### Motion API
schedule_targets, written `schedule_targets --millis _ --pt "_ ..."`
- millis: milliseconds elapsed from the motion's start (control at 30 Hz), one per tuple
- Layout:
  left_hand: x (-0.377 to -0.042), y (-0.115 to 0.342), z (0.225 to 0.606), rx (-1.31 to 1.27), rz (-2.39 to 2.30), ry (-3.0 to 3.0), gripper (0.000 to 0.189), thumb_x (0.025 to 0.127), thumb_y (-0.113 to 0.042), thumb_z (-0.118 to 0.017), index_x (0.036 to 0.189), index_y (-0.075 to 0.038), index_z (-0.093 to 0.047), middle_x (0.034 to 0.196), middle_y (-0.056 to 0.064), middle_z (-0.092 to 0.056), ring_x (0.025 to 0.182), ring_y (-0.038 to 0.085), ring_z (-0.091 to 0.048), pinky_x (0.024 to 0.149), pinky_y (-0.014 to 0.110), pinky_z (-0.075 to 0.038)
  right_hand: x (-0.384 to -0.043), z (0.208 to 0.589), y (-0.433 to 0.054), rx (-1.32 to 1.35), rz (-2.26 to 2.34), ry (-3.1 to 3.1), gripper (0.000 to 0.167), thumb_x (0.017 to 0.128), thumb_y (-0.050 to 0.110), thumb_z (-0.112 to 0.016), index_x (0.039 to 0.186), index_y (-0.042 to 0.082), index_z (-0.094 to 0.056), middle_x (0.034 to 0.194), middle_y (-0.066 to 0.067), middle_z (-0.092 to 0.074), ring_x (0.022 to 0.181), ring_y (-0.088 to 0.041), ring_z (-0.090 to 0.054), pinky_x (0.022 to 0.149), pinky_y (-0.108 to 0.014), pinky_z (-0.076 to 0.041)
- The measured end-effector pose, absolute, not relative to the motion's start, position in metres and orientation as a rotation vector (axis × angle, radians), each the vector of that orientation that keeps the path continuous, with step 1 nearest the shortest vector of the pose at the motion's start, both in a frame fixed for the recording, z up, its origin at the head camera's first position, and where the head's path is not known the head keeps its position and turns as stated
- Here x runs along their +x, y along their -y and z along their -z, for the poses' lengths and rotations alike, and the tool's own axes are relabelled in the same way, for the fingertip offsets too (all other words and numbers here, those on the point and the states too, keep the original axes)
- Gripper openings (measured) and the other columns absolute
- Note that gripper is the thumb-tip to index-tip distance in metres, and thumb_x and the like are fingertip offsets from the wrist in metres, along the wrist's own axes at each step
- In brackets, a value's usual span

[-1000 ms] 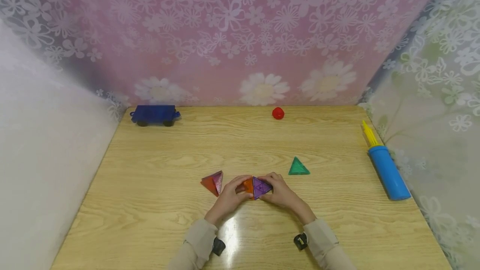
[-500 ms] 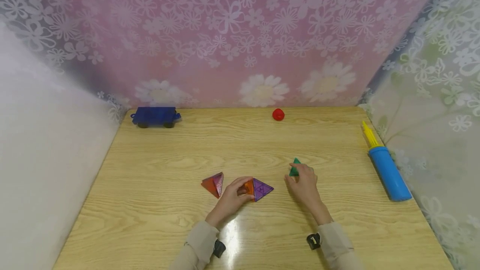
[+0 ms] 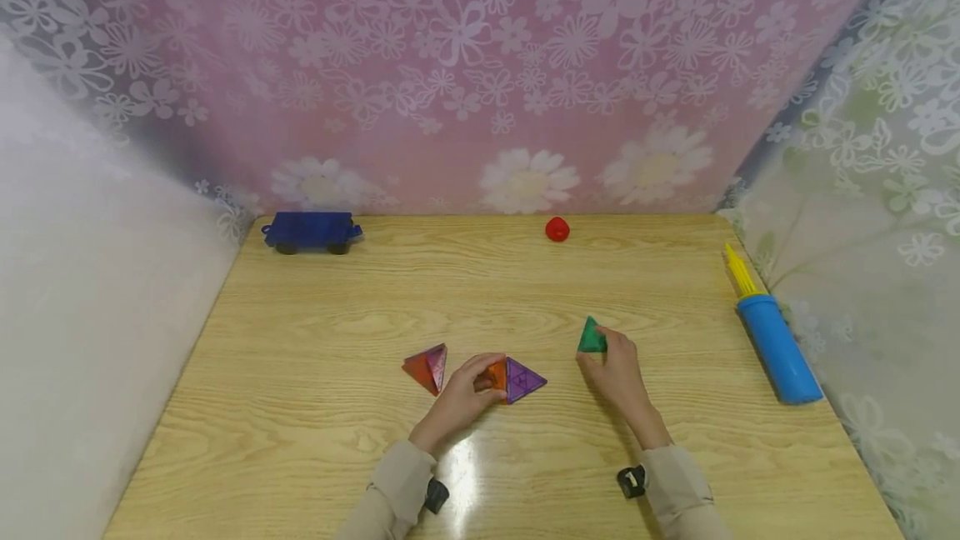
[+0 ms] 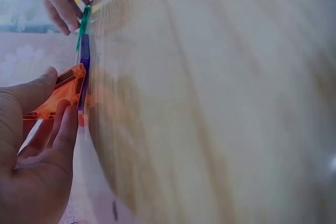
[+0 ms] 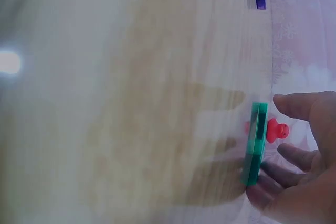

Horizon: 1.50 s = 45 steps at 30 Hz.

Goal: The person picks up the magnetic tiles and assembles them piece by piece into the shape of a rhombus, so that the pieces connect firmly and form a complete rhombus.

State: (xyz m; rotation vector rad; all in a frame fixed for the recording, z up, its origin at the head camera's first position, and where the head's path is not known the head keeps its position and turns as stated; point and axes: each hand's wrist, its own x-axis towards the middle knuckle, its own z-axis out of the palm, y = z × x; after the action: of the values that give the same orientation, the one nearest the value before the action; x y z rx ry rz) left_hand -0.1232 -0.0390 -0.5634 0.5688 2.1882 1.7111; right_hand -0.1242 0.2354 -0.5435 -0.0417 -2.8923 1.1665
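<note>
My left hand [image 3: 461, 398] pinches an orange magnetic tile piece [image 4: 60, 93] between thumb and fingers, close over the table. A flat purple triangular magnetic tile [image 3: 525, 380] lies along the orange piece's right side. To the right, my right hand [image 3: 618, 369] is at a green triangular magnetic tile [image 3: 591, 336] lying on the table. In the right wrist view, the fingers touch one end of the green tile while the thumb stands apart from its other end. A red-orange and pink pyramid of tiles [image 3: 426, 369] sits left of my left hand.
A dark blue toy car base [image 3: 311, 232] stands at the back left. By the back edge is a small red toy [image 3: 557, 229]. A blue pump [image 3: 780, 348] with a yellow end lies along the right edge. Walls border the wooden table [image 3: 315, 307].
My right hand has left the purple tile and moved right to the green tile, then shifted slightly further right around it. My left hand stays on the orange piece.
</note>
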Motion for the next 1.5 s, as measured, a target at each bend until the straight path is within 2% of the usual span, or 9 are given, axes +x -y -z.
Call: schedule_targets --millis 200,400,533,633,900,1300,1400,1500 --pt "-0.122 0.040 0.562 0.575 -1.717 -2.171 0.054 0.087 -0.004 -0.067 0.138 -0.002 -0.048 0.139 0.013 -0.046 0.119 0.028 -0.053 0.096 0.027 -0.048 -0.130 0.543 -0.230 -0.018 -1.184 2.890 0.059 0.090 0.014 -0.065 0.134 -0.014 -0.038 0.125 -0.034 -0.047 0.112 -0.044 -0.046 0.088 -0.053 -0.046" --pt "-0.118 0.039 0.546 0.569 -1.736 -2.153 0.052 0.086 0.002 -0.065 0.136 0.004 -0.047 0.137 0.020 -0.047 0.118 0.034 -0.052 0.097 0.038 -0.047 -0.134 0.543 -0.222 0.045 -1.155 2.932 0.055 0.087 0.010 -0.067 0.132 -0.011 -0.042 0.126 -0.031 -0.048 0.112 -0.042 -0.047 0.090 -0.053 -0.045" --pt "-0.119 0.040 0.548 0.574 -1.717 -2.161 0.052 0.086 0.001 -0.066 0.136 0.004 -0.047 0.137 0.018 -0.047 0.118 0.032 -0.053 0.097 0.034 -0.048 -0.133 0.544 -0.220 0.085 -1.182 2.921 0.051 0.089 0.009 -0.065 0.132 -0.008 -0.045 0.129 -0.029 -0.047 0.113 -0.041 -0.049 0.092 -0.054 -0.045" --pt "-0.122 0.040 0.562 0.579 -1.712 -2.171 0.054 0.087 -0.004 -0.067 0.137 -0.002 -0.048 0.138 0.013 -0.048 0.118 0.028 -0.053 0.096 0.028 -0.047 -0.132 0.544 -0.225 0.087 -1.193 2.903 0.052 0.088 0.009 -0.066 0.132 -0.008 -0.044 0.130 -0.030 -0.046 0.115 -0.044 -0.048 0.094 -0.056 -0.043" --pt "-0.122 0.041 0.564 0.562 -1.694 -2.186 0.054 0.087 -0.004 -0.068 0.137 -0.005 -0.049 0.138 0.010 -0.047 0.119 0.026 -0.053 0.096 0.025 -0.047 -0.134 0.546 -0.241 -0.010 -1.202 2.960 0.067 0.084 0.014 -0.072 0.137 -0.010 -0.038 0.138 -0.034 -0.038 0.129 -0.051 -0.030 0.106 -0.063 -0.027" --pt "-0.122 0.041 0.562 0.568 -1.658 -2.210 0.055 0.088 -0.008 -0.067 0.139 -0.006 -0.047 0.138 0.011 -0.049 0.117 0.026 -0.055 0.096 0.026 -0.047 -0.137 0.546 -0.237 0.016 -1.174 2.938 0.067 0.079 0.005 -0.075 0.134 -0.012 -0.040 0.132 -0.035 -0.044 0.123 -0.051 -0.037 0.103 -0.061 -0.031" --pt "-0.122 0.041 0.562 0.569 -1.657 -2.211 0.055 0.088 -0.007 -0.067 0.139 -0.006 -0.047 0.138 0.011 -0.048 0.117 0.025 -0.055 0.095 0.024 -0.047 -0.136 0.545 -0.234 -0.009 -1.237 2.921 0.070 0.079 0.003 -0.074 0.136 -0.012 -0.037 0.125 -0.034 -0.042 0.107 -0.044 -0.047 0.091 -0.051 -0.044" --pt "-0.123 0.041 0.563 0.569 -1.660 -2.209 0.055 0.088 -0.007 -0.067 0.139 -0.005 -0.047 0.138 0.011 -0.049 0.116 0.025 -0.055 0.095 0.023 -0.047 -0.136 0.546 -0.233 -0.052 -1.312 2.906 0.070 0.080 0.001 -0.073 0.138 -0.010 -0.036 0.123 -0.028 -0.037 0.090 -0.029 -0.049 0.075 -0.030 -0.047"
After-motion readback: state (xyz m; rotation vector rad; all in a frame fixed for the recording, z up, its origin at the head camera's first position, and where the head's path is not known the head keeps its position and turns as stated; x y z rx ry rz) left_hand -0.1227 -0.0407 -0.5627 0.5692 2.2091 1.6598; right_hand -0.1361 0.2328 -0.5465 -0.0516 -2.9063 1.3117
